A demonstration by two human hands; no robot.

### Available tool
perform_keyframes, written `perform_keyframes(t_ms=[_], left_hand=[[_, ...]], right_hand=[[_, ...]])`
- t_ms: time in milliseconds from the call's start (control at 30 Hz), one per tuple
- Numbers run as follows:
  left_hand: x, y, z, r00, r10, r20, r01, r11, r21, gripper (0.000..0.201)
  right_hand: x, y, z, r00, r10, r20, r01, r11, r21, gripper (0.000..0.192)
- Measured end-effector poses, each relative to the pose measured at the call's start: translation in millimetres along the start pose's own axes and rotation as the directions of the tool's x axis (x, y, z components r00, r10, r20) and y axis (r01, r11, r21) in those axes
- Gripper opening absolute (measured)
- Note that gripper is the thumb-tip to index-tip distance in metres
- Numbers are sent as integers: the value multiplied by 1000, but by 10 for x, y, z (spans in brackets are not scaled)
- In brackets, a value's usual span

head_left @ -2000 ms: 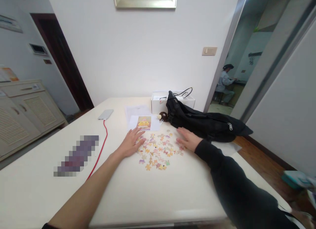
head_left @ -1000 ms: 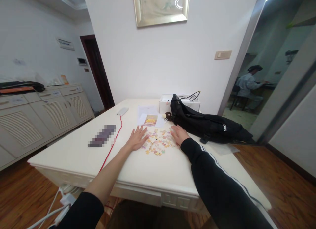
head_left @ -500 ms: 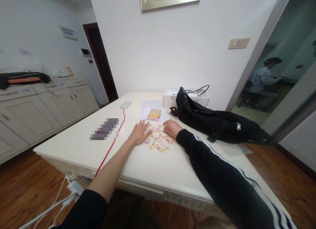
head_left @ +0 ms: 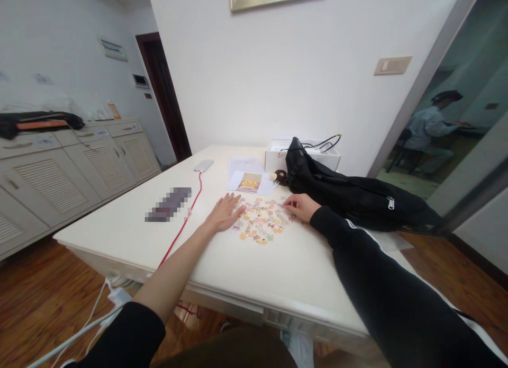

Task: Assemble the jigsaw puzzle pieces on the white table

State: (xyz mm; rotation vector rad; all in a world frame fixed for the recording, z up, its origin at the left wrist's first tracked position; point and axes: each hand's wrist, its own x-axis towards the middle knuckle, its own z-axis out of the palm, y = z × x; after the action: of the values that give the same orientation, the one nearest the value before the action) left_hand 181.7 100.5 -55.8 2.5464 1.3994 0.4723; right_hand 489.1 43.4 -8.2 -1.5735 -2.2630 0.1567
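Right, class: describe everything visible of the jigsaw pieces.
The jigsaw pieces are flat and knobbed, apparently cardboard, in yellow, pink, lilac and green. They lie loose in a crowded patch on the white tabletop. The open left hand is at their left edge, the right hand at their right; whether its fingertips grip a piece is unclear.

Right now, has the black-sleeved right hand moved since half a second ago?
Yes: against the white rectangular box, the right hand has shifted rightward, to the right edge of the pastel jigsaw pieces.
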Motion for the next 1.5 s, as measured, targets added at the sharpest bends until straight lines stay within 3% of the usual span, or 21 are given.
perform_keyframes(t_ms=[100, 200, 333, 433, 533, 667, 833, 933, 1033, 1200, 1500], left_hand=[[88, -50, -14, 1000, 13, -26, -13, 1000, -19, 75], [351, -80, -51, 983, 65, -169, -72, 997, -31, 69], [760, -53, -30, 902, 157, -401, -214, 972, -101, 56], [869, -35, 35, 839, 177, -515, -299, 940, -164, 47], [843, -32, 66, 836, 245, -490, -379, 905, -195, 37], [851, -42, 70, 832, 186, -522, -365, 893, -264, 33], [934, -99, 87, 810, -24, -586, -299, 842, -448, 35], [948, -130, 80, 804, -168, -571, -223, 804, -551, 35], [955, -145, 77, 809, -240, -536, -172, 775, -608, 33], [981, -160, 102, 808, -274, -521, -168, 740, -651, 32], [933, -143, 66, 817, -328, -474, -112, 717, -688, 32]], right_hand=[[-241, 50, 46, 999, -47, -12, 48, 998, 29, 18], [-331, 91, 101, 996, -58, -63, 63, 995, 75, 25], [-278, 57, 136, 983, -98, -158, 101, 995, 14, 27], [-200, -89, 179, 974, -188, -125, 184, 982, -48, 33], [-143, -224, 242, 970, -236, -63, 231, 969, -88, 38], [-124, -240, 286, 982, -189, -20, 186, 978, -96, 37], [-51, -234, 233, 991, -129, -28, 126, 987, -100, 37], [11, -258, 225, 994, -111, -1, 110, 985, -133, 37], [7, -266, 241, 995, -92, -24, 88, 987, -131, 37], [-72, -358, 252, 996, -90, 14, 91, 988, -126, 40], [41, -680, 230, 981, 128, 147, -94, 972, -217, 41]])
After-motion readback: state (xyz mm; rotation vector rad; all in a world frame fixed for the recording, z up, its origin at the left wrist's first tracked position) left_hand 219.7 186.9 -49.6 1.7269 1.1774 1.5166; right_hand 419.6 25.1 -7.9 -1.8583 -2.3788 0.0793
